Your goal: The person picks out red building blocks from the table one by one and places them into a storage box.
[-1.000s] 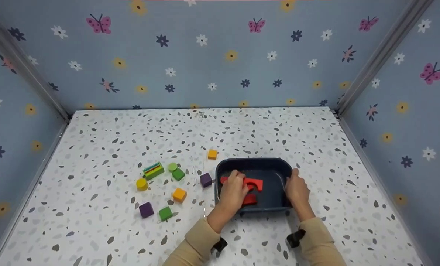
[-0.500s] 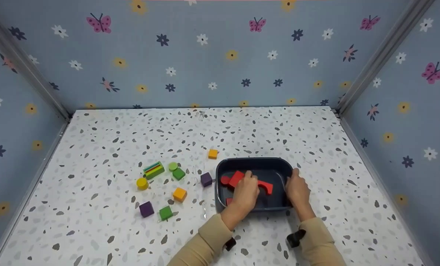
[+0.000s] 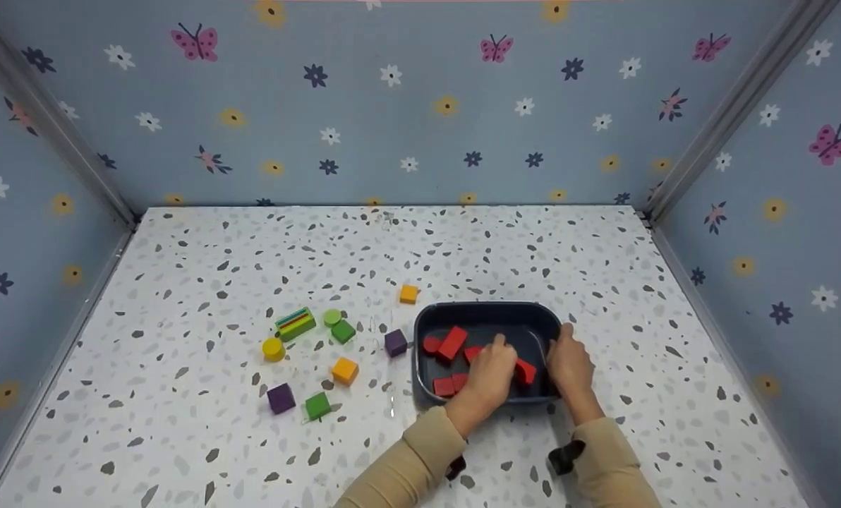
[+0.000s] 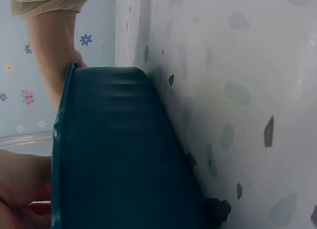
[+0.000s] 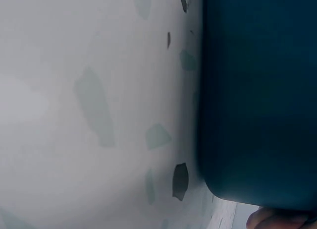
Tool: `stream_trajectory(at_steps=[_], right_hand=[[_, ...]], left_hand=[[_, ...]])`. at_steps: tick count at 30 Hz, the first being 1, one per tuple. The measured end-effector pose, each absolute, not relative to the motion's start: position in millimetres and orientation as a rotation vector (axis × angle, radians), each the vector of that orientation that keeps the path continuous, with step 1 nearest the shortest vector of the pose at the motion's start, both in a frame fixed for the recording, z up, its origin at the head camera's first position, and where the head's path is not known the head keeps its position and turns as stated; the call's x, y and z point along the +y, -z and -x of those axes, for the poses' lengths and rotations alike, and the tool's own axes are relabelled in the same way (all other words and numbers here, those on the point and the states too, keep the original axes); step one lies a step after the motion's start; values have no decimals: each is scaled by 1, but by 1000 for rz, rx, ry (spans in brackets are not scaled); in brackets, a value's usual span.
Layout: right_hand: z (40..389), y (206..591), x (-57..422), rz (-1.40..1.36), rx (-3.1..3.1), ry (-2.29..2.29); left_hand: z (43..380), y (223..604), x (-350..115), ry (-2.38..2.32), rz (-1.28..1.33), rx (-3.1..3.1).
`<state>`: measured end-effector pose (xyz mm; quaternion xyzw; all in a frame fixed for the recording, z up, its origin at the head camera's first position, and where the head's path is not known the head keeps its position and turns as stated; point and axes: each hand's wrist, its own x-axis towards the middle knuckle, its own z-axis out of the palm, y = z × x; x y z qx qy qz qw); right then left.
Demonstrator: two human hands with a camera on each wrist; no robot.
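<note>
My left hand (image 3: 492, 374) reaches over the near rim into a dark blue tray (image 3: 487, 308) and holds a red arch block (image 3: 526, 372), partly hidden by its fingers. My right hand (image 3: 570, 360) grips the tray's right rim. Inside the tray, a red rectangular block (image 3: 452, 344) and a red round block (image 3: 431, 345) lie toward the left. Red cubes (image 3: 444, 386) sit in its near left part. In the left wrist view, the tray's outer wall (image 4: 119, 149) fills the middle, with the left hand (image 4: 22, 189) at lower left and red showing between its fingers.
Left of the tray lie a purple cube (image 3: 395, 343), an orange cube (image 3: 344, 371), a green cube (image 3: 317, 406), a yellow cylinder (image 3: 273, 349) and a striped green block (image 3: 295, 324). Another orange cube (image 3: 408, 294) lies behind. Patterned walls (image 3: 420, 106) border the speckled table (image 3: 202, 282).
My left hand has moved right inside the tray with the red arch block, uncovering the red blocks on the left. The right hand stays at the rim.
</note>
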<state>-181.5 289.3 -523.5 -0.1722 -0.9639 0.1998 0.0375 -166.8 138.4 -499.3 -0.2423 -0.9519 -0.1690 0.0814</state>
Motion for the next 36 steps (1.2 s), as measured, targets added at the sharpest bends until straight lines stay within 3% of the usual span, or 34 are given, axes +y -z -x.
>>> stream_trajectory(at_steps=[36], right_hand=[[181, 521, 289, 535, -2977, -623]], left_hand=[[177, 511, 142, 496, 728, -3030]])
